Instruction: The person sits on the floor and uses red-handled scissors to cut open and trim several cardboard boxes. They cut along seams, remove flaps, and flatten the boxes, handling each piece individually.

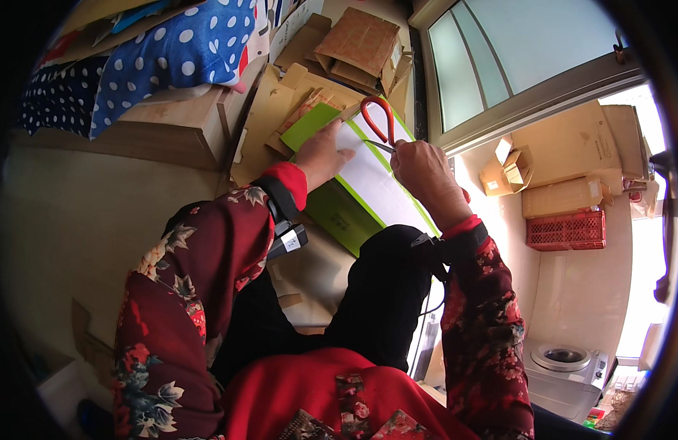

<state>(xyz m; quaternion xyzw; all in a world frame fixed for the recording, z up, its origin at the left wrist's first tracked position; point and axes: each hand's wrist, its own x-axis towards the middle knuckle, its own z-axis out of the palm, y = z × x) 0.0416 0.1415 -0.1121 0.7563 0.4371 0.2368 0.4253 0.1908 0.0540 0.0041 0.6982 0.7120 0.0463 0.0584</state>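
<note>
A green and white cardboard box (pixel 372 181) stands tilted before my knees, its white face up with green edges and a lengthwise seam. My left hand (pixel 322 154) rests on the box's upper left edge, fingers over the rim and thumb on the white face. My right hand (pixel 424 173) is closed around a pair of scissors with red handles (pixel 392 124); one handle loop sticks up beyond the fist and a metal blade points left over the white face, near the seam. The other red handle shows partly behind my right wrist. Whether the blade touches the box I cannot tell.
Flattened cardboard (pixel 262 110) and an open brown carton (pixel 358 41) lie beyond the box. A wooden cabinet (pixel 174 137) under a blue polka-dot cloth (pixel 174 60) stands left. On the right are a framed glass door (pixel 515 49), more cartons (pixel 564 195), a red plastic crate (pixel 567 231) and a washing machine (pixel 564 379).
</note>
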